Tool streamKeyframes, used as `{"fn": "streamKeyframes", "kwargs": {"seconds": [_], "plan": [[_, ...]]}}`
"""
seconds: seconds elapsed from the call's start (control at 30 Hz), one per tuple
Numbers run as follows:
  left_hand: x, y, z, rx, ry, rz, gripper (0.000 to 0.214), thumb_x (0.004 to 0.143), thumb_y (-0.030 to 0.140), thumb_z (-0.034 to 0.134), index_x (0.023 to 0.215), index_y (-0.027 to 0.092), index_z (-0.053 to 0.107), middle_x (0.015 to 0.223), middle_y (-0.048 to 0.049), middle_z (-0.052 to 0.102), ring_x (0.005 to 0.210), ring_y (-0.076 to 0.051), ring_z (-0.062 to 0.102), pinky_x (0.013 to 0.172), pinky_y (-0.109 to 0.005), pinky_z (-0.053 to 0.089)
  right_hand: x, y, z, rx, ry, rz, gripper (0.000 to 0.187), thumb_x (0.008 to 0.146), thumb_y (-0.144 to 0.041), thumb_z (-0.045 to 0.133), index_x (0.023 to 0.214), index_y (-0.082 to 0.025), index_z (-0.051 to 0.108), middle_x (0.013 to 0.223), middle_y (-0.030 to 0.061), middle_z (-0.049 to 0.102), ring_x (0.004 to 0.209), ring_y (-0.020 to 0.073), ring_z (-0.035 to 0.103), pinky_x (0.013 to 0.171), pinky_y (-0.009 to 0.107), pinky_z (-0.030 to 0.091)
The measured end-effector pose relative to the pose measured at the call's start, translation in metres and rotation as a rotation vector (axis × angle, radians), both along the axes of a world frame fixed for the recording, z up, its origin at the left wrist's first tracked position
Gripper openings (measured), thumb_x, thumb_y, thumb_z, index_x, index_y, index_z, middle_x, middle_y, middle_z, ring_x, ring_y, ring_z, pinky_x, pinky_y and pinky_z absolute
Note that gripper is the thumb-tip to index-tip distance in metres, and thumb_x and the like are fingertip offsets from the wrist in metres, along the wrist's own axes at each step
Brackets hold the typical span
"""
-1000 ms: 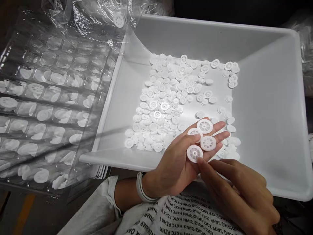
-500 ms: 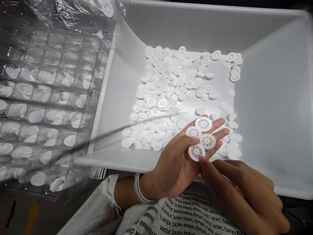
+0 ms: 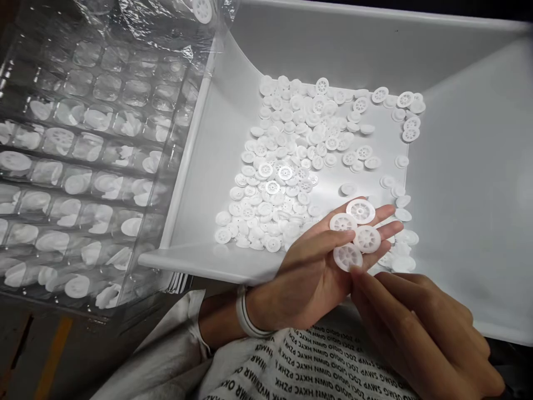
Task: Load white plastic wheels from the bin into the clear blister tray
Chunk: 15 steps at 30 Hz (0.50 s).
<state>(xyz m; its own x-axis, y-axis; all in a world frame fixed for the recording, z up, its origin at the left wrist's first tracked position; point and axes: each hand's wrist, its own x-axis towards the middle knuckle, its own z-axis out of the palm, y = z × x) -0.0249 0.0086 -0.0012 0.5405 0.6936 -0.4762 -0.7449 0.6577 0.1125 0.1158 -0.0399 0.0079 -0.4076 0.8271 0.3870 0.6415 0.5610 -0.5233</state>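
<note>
4 wheels (image 3: 368,239), seemingly near bin edge (image 3: 179,262)

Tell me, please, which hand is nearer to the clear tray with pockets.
Left. The left hand is apart from the clear tray, to its right; the right hand is farther away, on the other side of the left.
</note>
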Motion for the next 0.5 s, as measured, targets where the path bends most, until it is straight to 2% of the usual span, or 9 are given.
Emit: {"fn": "streamKeyframes", "kwargs": {"seconds": [0.1,0.2,0.4,0.5], "plan": [[0.0,-0.001,-0.002,0.009,-0.028,-0.024,0.039,0.092,0.016,0.043,0.129,0.014,0.056,0.141,-0.0094,0.054,0.13,-0.022,0.049,0.115,-0.035,0.033,0.0,-0.001,0.004,-0.027,-0.052,0.025,0.035,0.089,-0.005,0.054,0.123,-0.004,0.06,0.085,0.0119,0.064,0.075,0.0189,0.062,0.053,0.03,0.047],[0.0,-0.001,-0.004,0.009,-0.059,-0.046,0.034,0.093,0.022,0.042,0.12,0.016,0.062,0.139,-0.0066,0.056,0.131,-0.022,0.048,0.116,-0.036,0.03,0.001,-0.004,-0.004,0.118,-0.018,-0.013,0.036,0.088,-0.001,0.053,0.122,-0.005,0.061,0.083,0.0107,0.062,0.071,0.0172,0.06,0.052,0.029,0.045],[0.003,-0.003,-0.007,-0.003,-0.069,0.009,0.041,0.089,0.017,0.04,0.127,0.011,0.055,0.142,-0.0123,0.052,0.13,-0.025,0.05,0.115,-0.037,0.032,0.003,-0.011,-0.029,0.256,-0.018,-0.109,0.034,0.087,-0.006,0.058,0.119,-0.016,0.065,0.084,0.0069,0.065,0.066,0.0155,0.06,0.053,0.028,0.046],[0.003,-0.005,-0.008,0.043,-0.1,0.009,0.043,0.086,0.012,0.039,0.124,0.009,0.057,0.144,-0.0121,0.05,0.132,-0.025,0.047,0.117,-0.037,0.028,0.006,-0.011,-0.032,0.307,-0.031,-0.096,0.036,0.087,-0.005,0.057,0.121,-0.015,0.064,0.086,0.0073,0.064,0.069,0.0159,0.061,0.055,0.028,0.048]]}}
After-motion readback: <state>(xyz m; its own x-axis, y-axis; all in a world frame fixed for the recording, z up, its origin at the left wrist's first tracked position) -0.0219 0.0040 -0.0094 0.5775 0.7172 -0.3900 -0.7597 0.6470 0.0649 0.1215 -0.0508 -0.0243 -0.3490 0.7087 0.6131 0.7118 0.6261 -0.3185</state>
